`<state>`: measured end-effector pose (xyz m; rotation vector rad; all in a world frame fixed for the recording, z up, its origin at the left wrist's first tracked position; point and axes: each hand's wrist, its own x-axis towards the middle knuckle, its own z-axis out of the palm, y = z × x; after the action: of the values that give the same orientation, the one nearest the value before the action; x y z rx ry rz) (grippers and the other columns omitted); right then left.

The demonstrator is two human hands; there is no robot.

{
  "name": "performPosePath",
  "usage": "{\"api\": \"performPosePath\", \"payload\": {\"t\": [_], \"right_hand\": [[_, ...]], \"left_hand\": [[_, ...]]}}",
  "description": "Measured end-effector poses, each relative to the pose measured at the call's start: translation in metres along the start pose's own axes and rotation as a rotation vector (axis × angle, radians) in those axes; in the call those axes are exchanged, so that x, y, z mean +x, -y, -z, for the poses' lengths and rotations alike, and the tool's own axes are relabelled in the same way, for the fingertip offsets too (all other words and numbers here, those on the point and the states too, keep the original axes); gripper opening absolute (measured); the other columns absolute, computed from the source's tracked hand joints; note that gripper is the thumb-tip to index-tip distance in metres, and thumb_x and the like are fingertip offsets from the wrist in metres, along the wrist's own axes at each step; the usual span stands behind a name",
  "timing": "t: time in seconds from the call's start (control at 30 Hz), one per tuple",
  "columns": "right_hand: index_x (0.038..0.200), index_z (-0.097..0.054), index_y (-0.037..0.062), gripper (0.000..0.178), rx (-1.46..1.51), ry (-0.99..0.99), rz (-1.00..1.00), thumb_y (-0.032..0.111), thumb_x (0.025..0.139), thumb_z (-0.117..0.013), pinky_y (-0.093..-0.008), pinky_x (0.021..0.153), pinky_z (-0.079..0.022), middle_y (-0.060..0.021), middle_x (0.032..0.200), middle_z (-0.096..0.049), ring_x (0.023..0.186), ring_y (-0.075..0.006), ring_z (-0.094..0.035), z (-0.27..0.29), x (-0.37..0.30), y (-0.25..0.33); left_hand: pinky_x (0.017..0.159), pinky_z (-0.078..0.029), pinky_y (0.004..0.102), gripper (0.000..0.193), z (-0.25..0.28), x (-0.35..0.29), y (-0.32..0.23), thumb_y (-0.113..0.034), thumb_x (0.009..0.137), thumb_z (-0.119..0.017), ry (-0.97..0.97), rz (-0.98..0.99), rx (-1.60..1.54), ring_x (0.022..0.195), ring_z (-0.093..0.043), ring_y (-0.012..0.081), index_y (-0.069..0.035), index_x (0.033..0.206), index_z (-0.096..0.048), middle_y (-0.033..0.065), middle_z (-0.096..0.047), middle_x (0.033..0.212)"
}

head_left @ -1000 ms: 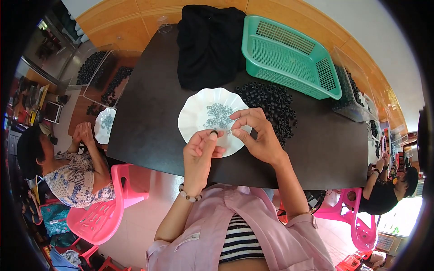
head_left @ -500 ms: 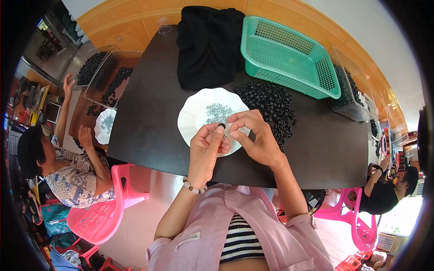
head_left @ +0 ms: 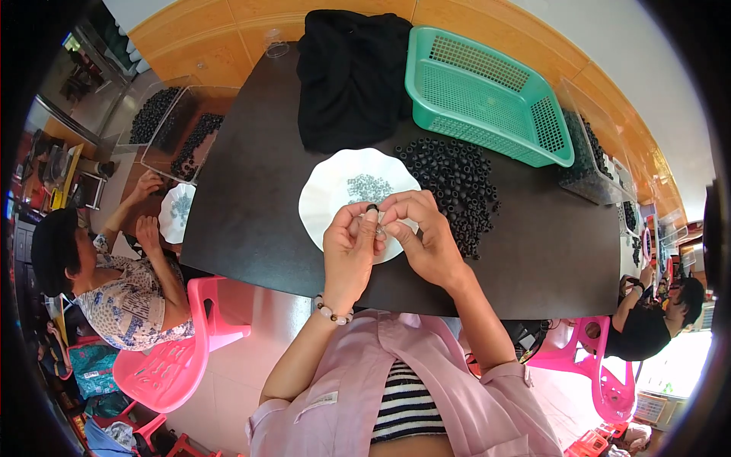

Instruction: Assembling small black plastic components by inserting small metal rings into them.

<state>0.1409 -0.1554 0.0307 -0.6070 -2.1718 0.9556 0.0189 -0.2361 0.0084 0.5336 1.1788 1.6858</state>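
Between the thumb and fingers of my left hand (head_left: 350, 247) is a small black ring-shaped part (head_left: 372, 207). My right hand (head_left: 426, 236) meets it fingertip to fingertip, its thumb and index finger pinched close against the part. Whatever lies between those right fingertips is too small to make out. Both hands are over the near right side of a white scalloped plate (head_left: 324, 198), which bears a scatter of tiny clear pieces (head_left: 369, 186). Right beside the plate spreads a loose heap of similar black parts (head_left: 457, 183).
A green perforated basket (head_left: 487, 99) and a black cloth (head_left: 350, 84) lie at the back of the dark table (head_left: 251, 183). Clear bins of black parts stand at the right (head_left: 598, 164) and left (head_left: 190, 137). One person (head_left: 129, 282) works at left, another (head_left: 647, 320) at far right.
My hands have shifted only slightly, with the right fingertips still close against the black part. At left, the other person's raised hand has come down toward their own plate.
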Motion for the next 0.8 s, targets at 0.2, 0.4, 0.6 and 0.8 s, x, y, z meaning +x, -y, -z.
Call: {"api": "performPosePath", "payload": {"t": [0.2, 0.4, 0.6, 0.8], "right_hand": [[0.094, -0.064, 0.0056, 0.006, 0.063, -0.107, -0.135, 0.007, 0.088, -0.061, -0.0326, 0.086, -0.042, -0.0067, 0.101, -0.065, 0.094, -0.0206, -0.054, -0.013, -0.01, -0.005], [0.095, -0.067, 0.0037, 0.015, 0.07, -0.065, -0.2, 0.017, 0.093, -0.06, -0.031, 0.078, -0.044, -0.0057, 0.092, -0.066, 0.087, -0.0179, -0.054, -0.009, -0.011, -0.007], [0.089, -0.067, 0.002, 0.025, 0.026, -0.053, -0.158, 0.025, 0.095, -0.059, -0.031, 0.075, -0.044, -0.0053, 0.082, -0.066, 0.081, -0.0182, -0.054, -0.009, -0.011, -0.01], [0.083, -0.067, 0.0024, 0.027, -0.002, -0.03, -0.145, 0.027, 0.094, -0.061, -0.0312, 0.07, -0.043, -0.0051, 0.077, -0.064, 0.078, -0.0185, -0.053, -0.005, -0.01, -0.008]], "left_hand": [[0.05, -0.039, 0.0169, 0.019, -0.001, 0.0, 0.0, -0.018, 0.098, -0.057, -0.015, 0.026, -0.019, 0.056, -0.049, 0.0022, -0.001, 0.107, -0.056, -0.0017, -0.058, 0.068], [0.049, -0.038, 0.0168, 0.018, -0.002, 0.003, -0.002, -0.016, 0.098, -0.057, -0.034, -0.022, 0.06, 0.055, -0.048, 0.0018, -0.001, 0.107, -0.056, -0.0017, -0.057, 0.065], [0.05, -0.039, 0.0195, 0.019, -0.003, 0.001, 0.001, -0.014, 0.097, -0.057, -0.058, -0.142, 0.257, 0.056, -0.051, 0.0031, 0.0, 0.109, -0.055, -0.0008, -0.057, 0.062], [0.051, -0.041, 0.0223, 0.018, -0.005, 0.0, -0.001, -0.013, 0.096, -0.057, -0.082, -0.28, 0.462, 0.056, -0.054, 0.0058, 0.0, 0.108, -0.055, 0.0026, -0.058, 0.061]]}}
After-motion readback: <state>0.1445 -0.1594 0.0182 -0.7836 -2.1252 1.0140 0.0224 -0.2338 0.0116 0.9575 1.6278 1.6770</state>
